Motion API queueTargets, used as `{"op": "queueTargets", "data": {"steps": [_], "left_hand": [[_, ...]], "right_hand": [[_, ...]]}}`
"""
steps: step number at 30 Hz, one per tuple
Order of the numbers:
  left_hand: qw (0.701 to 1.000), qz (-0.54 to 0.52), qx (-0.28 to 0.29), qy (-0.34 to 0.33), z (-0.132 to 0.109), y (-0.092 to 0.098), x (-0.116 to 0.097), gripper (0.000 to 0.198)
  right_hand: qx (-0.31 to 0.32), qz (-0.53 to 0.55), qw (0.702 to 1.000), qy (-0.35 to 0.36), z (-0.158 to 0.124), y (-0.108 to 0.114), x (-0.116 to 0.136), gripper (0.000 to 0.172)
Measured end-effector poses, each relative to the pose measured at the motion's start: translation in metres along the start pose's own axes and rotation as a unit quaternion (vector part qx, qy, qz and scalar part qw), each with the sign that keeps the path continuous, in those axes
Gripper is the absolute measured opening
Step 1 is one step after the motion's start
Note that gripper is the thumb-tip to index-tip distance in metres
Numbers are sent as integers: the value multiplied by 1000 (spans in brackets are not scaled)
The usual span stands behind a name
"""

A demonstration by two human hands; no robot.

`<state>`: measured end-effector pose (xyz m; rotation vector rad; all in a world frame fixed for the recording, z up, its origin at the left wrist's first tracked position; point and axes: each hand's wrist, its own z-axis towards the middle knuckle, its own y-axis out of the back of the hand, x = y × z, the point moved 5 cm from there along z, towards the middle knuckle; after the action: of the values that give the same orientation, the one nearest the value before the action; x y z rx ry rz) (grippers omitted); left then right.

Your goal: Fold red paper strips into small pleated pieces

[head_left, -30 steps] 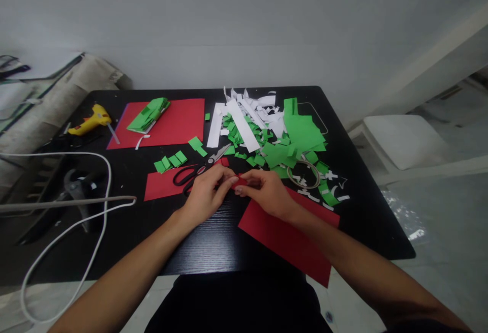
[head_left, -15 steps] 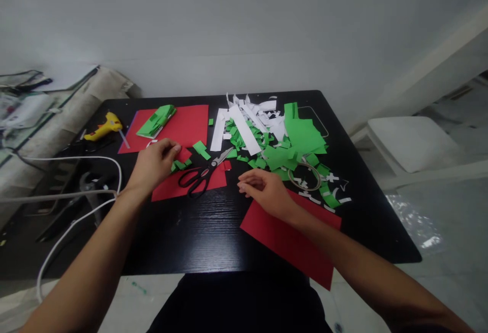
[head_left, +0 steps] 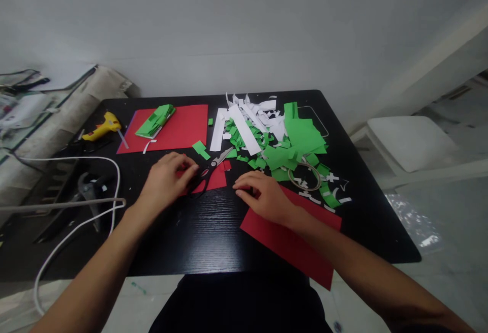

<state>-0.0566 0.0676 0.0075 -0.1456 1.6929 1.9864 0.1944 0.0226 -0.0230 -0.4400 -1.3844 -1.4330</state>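
My left hand (head_left: 168,178) is over the near-left part of a cut red paper piece (head_left: 217,178), by the handles of black scissors (head_left: 213,165). Its thumb and fingers are drawn together; whatever they may hold is hidden. The scissors lie with their blades pointing away to the right. My right hand (head_left: 264,195) hovers at the far corner of a red sheet (head_left: 290,236), fingers curled and tips close to the thumb, with nothing visible in them. Small green paper pieces (head_left: 201,149) lie just beyond the scissors.
White strips (head_left: 244,129) and green scraps (head_left: 305,134) are heaped at the back, with a roll of tape (head_left: 318,178) beside them. Folded green paper (head_left: 155,121) rests on another red sheet (head_left: 186,124). A yellow glue gun (head_left: 102,127) and white cable (head_left: 116,170) are at left.
My left hand has moved right and toward me, now covering the small green pieces and part of the scissors' handles. A white strip at the left red sheet is uncovered. My right hand has shifted slightly left.
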Motion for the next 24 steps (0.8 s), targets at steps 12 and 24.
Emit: {"op": "queueTargets", "data": {"steps": [12, 24], "left_hand": [[997, 26, 73, -22, -36, -24, -14, 27], [997, 38, 62, -9, -34, -12, -13, 30]], "right_hand": [[214, -217, 946, 111, -16, -33, 16, 55], [140, -202, 954, 174, -13, -26, 17, 25]]}}
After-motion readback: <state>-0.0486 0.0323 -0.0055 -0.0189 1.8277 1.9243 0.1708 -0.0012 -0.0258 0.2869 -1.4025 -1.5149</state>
